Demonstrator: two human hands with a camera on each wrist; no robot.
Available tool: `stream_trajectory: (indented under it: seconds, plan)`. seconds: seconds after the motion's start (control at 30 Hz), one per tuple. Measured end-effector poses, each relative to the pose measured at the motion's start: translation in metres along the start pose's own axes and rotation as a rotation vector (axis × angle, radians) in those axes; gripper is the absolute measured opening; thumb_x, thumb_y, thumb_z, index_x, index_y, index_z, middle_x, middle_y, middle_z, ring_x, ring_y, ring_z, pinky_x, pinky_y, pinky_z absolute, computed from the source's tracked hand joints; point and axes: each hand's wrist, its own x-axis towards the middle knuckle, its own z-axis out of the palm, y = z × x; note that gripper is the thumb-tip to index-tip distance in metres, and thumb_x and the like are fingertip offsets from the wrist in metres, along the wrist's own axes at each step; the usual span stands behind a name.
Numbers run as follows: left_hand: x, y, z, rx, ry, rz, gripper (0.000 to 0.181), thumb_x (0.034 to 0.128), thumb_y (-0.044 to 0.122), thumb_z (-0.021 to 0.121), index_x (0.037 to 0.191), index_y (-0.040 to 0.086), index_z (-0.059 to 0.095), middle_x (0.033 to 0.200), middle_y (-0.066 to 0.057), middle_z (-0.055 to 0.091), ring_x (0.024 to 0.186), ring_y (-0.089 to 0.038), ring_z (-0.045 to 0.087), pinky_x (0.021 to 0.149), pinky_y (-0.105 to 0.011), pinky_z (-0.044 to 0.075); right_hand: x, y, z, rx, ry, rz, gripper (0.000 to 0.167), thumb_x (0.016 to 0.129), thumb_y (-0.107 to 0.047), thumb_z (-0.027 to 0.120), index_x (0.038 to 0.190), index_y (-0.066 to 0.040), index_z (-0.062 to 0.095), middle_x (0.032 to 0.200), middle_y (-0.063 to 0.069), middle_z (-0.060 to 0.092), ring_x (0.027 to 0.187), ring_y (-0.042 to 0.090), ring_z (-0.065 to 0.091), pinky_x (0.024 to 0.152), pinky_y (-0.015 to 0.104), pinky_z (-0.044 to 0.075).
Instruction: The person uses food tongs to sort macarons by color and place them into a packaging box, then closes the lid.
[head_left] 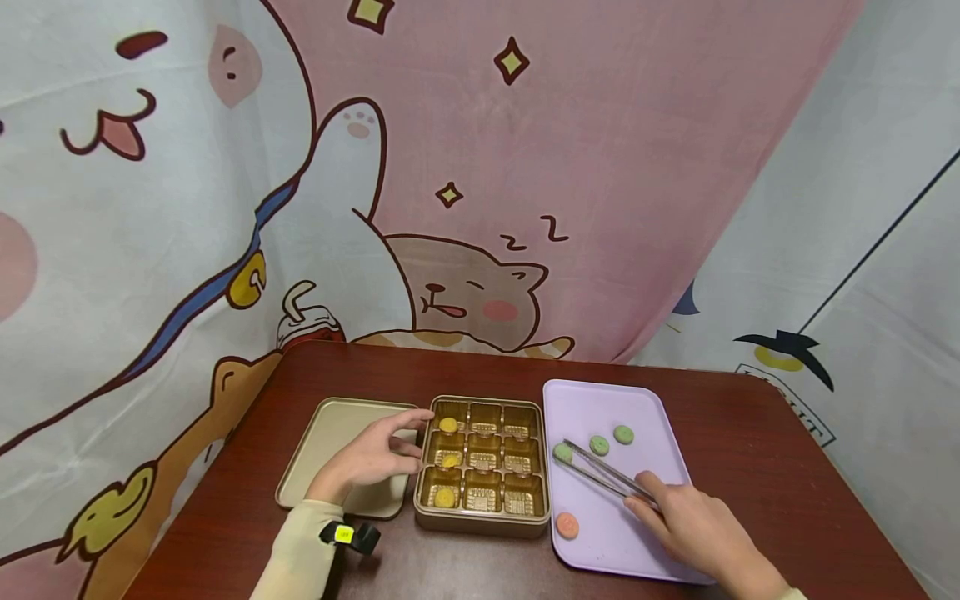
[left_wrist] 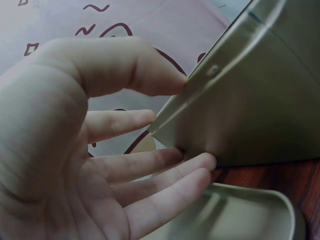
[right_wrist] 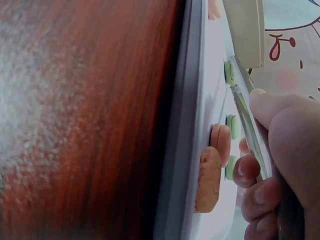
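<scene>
currently, on a dark red table [head_left: 787, 475], a lilac tray [head_left: 607, 533] sits just right of a compartmented gold box [head_left: 483, 527].
the left hand [head_left: 372, 452], fingers released and extended, touches the box's left side; the right hand [head_left: 697, 521] grasps metal tongs [head_left: 611, 471], their tips at a green macaron [head_left: 562, 452] near the tray's left edge; three yellow macarons [head_left: 446, 497] lie along the box's left column.

The tongs [head_left: 611, 474] look shiny metal, the tray [head_left: 600, 407] smooth plastic, the table [head_left: 750, 475] glossy wood.

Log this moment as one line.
left hand: touches gold box | right hand: holds tongs at green macaron on purple tray | box left column: three yellow macarons
</scene>
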Motion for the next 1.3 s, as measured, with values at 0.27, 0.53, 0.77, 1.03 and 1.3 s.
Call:
stream_trajectory:
  seconds: [0.27, 0.53, 0.77, 1.03, 1.3]
  plan:
    - [0.000, 0.000, 0.000, 0.013, 0.001, -0.002, 0.078, 0.0850, -0.004, 0.071, 0.158, 0.005, 0.043, 0.153, -0.031, 0.047, 0.113, -0.035, 0.071, 0.083, -0.033, 0.063, 0.001, 0.001, 0.005, -0.021, 0.021, -0.022, 0.020, 0.098, -0.046, 0.071, 0.101, -0.029, 0.062, 0.068, -0.017, 0.052, 0.059, 0.008, 0.044, 0.051, 0.037, 0.041]
    - [0.000, 0.000, -0.001, 0.006, 0.001, -0.001, 0.079, 0.0844, -0.004, 0.071, 0.158, 0.005, 0.043, 0.153, -0.032, 0.046, 0.114, -0.037, 0.071, 0.084, -0.033, 0.063, 0.002, 0.000, 0.006, -0.025, 0.008, -0.015, 0.019, 0.097, -0.044, 0.073, 0.102, -0.029, 0.063, 0.071, -0.015, 0.056, 0.060, 0.009, 0.045, 0.051, 0.038, 0.042]
    - [0.000, -0.001, -0.001, 0.011, 0.000, -0.005, 0.079, 0.0849, -0.004, 0.071, 0.158, 0.005, 0.043, 0.154, -0.032, 0.045, 0.114, -0.036, 0.071, 0.084, -0.033, 0.063, 0.001, -0.001, 0.005, -0.017, -0.003, -0.007, 0.020, 0.097, -0.045, 0.073, 0.102, -0.029, 0.064, 0.072, -0.015, 0.058, 0.061, 0.009, 0.046, 0.052, 0.038, 0.043]
    - [0.000, 0.000, 0.000, 0.013, 0.001, -0.006, 0.079, 0.0845, -0.005, 0.071, 0.158, 0.004, 0.043, 0.153, -0.032, 0.046, 0.113, -0.036, 0.071, 0.084, -0.033, 0.063, 0.000, 0.000, 0.004, -0.011, -0.006, -0.001, 0.021, 0.097, -0.045, 0.072, 0.106, -0.026, 0.066, 0.075, -0.013, 0.062, 0.062, 0.009, 0.047, 0.052, 0.039, 0.045]
    - [0.000, -0.001, 0.000, 0.014, 0.001, -0.006, 0.078, 0.0861, -0.004, 0.072, 0.158, 0.005, 0.043, 0.154, -0.031, 0.045, 0.114, -0.036, 0.071, 0.084, -0.033, 0.063, -0.001, 0.000, -0.006, 0.045, -0.048, 0.040, 0.025, 0.101, -0.053, 0.064, 0.108, -0.029, 0.063, 0.065, -0.013, 0.053, 0.059, 0.009, 0.046, 0.050, 0.034, 0.039]
